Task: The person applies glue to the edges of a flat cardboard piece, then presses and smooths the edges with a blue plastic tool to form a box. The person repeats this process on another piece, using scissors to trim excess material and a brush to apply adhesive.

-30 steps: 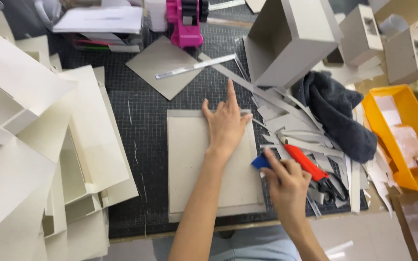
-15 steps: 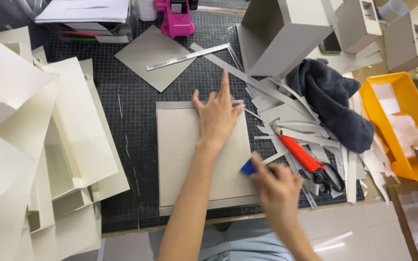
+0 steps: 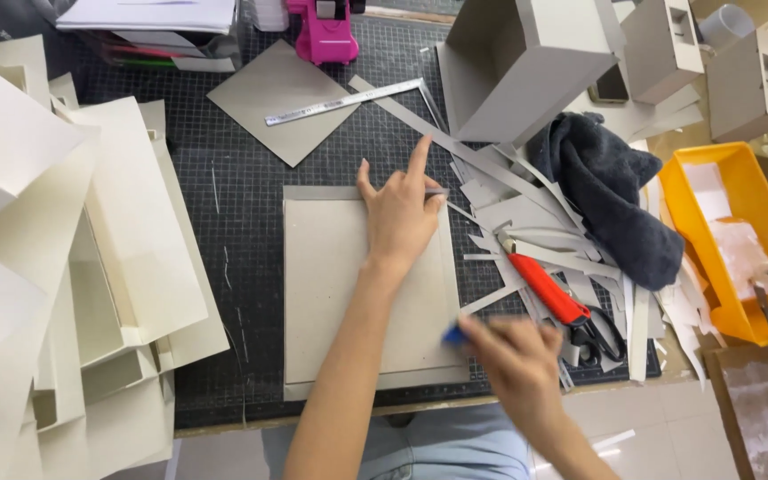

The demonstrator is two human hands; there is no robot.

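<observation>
— Where the cutting mat [image 3: 242, 222] meets the left edge: stacked cream folded boxes [image 3: 91, 267], overlapping, some standing open
— And next over?
— Grey cardboard sheet [image 3: 348, 302] lying flat on the mat, in portrait, with a darker backing showing as a thin border along top and bottom
— Left hand [image 3: 399, 218]?
— Pressed flat on the upper right part of that sheet, fingers spread wide, forefinger stretched up past the top edge, holding nothing
— Above it?
— Loose grey square [image 3: 279, 98] turned cornerwise, with a steel ruler [image 3: 344, 102] slanted across its right corner; pink tape dispenser [image 3: 324, 31] further back
— Right hand [image 3: 513, 364]?
— Low at the sheet's lower right corner, blurred, fingers curled around a small blue tool [image 3: 453, 335]; only the blue tip visible, touching the sheet's right edge
— Further right?
— Heap of grey offcut strips [image 3: 526, 218], red-handled scissors [image 3: 553, 293] on top, just beside the right hand but not touching
— Then?
— Dark cloth [image 3: 611, 191] bunched against the strips, a tall grey box [image 3: 526, 62] behind, and a yellow tray [image 3: 695, 240] at the far right
</observation>
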